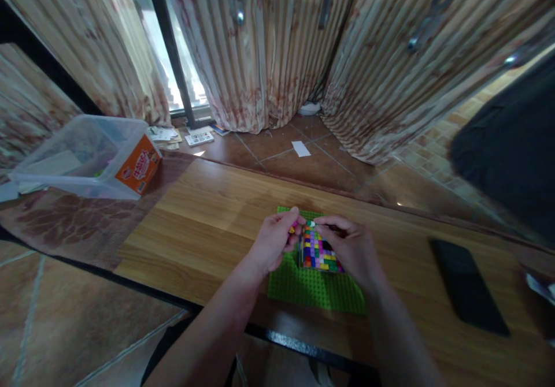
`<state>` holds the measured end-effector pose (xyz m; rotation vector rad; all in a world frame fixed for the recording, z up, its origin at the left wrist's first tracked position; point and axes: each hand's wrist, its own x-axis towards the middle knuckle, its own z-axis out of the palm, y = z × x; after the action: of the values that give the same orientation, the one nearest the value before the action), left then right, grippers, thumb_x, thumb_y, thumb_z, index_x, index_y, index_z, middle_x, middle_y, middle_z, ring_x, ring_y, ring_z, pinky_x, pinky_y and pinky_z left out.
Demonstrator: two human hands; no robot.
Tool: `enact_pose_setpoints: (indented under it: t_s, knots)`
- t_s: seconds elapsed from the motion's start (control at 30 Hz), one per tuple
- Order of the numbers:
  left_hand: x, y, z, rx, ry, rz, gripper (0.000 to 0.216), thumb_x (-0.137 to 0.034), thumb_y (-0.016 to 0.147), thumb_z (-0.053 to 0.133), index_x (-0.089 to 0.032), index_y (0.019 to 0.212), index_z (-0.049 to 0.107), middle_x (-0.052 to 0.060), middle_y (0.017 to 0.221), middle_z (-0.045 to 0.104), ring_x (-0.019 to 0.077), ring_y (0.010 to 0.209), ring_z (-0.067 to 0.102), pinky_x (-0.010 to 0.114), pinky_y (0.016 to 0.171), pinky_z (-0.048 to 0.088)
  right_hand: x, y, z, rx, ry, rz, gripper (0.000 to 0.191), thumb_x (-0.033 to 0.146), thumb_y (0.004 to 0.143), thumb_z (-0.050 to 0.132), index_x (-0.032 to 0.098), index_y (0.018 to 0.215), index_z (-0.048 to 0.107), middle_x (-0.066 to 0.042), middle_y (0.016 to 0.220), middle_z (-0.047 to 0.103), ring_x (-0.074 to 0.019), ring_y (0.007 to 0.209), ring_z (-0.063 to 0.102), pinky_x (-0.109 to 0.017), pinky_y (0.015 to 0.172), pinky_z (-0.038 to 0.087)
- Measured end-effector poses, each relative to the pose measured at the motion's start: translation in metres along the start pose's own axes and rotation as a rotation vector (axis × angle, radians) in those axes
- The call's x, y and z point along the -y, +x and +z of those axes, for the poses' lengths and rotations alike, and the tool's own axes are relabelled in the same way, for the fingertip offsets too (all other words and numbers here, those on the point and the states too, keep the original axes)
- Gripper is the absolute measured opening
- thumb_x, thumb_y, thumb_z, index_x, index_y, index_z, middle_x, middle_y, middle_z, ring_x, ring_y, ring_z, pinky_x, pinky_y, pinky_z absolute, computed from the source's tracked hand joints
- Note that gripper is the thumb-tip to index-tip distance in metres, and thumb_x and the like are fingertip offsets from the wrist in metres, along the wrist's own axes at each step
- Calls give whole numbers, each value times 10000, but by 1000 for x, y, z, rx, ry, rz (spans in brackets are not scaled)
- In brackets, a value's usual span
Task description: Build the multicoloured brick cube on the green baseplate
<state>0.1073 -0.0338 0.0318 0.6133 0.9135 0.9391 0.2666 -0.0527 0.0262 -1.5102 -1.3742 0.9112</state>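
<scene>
A green studded baseplate [318, 291] lies on the wooden table, and a block of many-coloured toy bricks [315, 249] stands on it. My left hand [277, 234] is curled at the block's left side, closed around a few small toy bricks [293, 227], pink and yellow. Over the block's far right part, my right hand [347, 245] is bent with thumb and fingers together. Its fingertips are at a white-and-green toy brick [311, 224] on the far edge of the block. My right hand hides the block's right side.
A clear plastic bin [82, 188] with an orange label stands at the table's left end. To the right lies a black phone-like slab [468, 286]. Beyond the table are the tiled floor with papers [300, 148] and striped curtains [277, 58]. A dark shape [511, 144] fills the far right.
</scene>
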Motion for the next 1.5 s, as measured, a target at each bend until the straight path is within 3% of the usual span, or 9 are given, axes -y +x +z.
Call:
enact_pose_setpoints:
  t_s: [0.23, 0.43, 0.53, 0.67, 1.07, 1.27, 1.5]
  knots:
    - [-4, -1, -2, 46, -76, -10, 494, -588, 884, 531, -118, 770, 634, -17, 594, 491, 31, 397, 365, 172, 372, 157, 6, -7, -3, -224, -136, -299, 162, 348, 826, 695, 279, 953, 770, -43, 1039, 742, -223, 998, 670, -427, 937, 502]
    - [-6, -6, -3, 111, -85, -3, 468, -553, 905, 504, -128, 728, 594, -7, 558, 503, 45, 383, 384, 170, 366, 174, 33, -19, 6, -61, -371, -458, 215, 320, 920, 595, 328, 1067, 751, -51, 1151, 689, -231, 1100, 607, -446, 974, 472]
    - [-6, -9, -2, 114, -59, 12, 452, -556, 872, 555, -137, 704, 571, -16, 527, 487, 53, 375, 395, 170, 361, 180, 35, -22, 12, -19, -449, -466, 250, 312, 928, 581, 306, 1129, 730, -65, 1174, 676, -242, 1110, 595, -458, 972, 468]
    - [-5, -9, -1, 115, -20, 17, 425, -546, 851, 586, -134, 750, 601, -29, 533, 481, 45, 366, 378, 165, 355, 163, 32, -22, 14, -13, -493, -472, 212, 311, 929, 575, 252, 1027, 753, -80, 1152, 680, -245, 1088, 600, -459, 960, 471]
    - [2, -6, -2, 203, -14, 33, 363, -486, 781, 669, -152, 695, 554, -73, 513, 399, 33, 375, 324, 170, 358, 169, 37, -23, 17, -33, -352, -341, 99, 314, 859, 640, 249, 849, 715, -58, 1069, 701, -237, 1040, 625, -460, 954, 475]
    - [-5, -6, -4, 192, -22, 23, 247, -351, 837, 567, -119, 781, 627, -28, 558, 495, 35, 366, 345, 181, 353, 131, 34, -21, 6, -169, -258, -294, 153, 373, 861, 645, 239, 902, 709, -43, 973, 736, -213, 907, 683, -392, 841, 535]
    - [-8, -5, -5, 94, -37, -40, 182, -245, 832, 529, -113, 776, 640, -25, 565, 488, 28, 377, 333, 173, 357, 133, 26, -17, -7, -311, -104, -232, 172, 334, 836, 678, 223, 946, 750, -41, 916, 761, -193, 798, 709, -334, 710, 578]
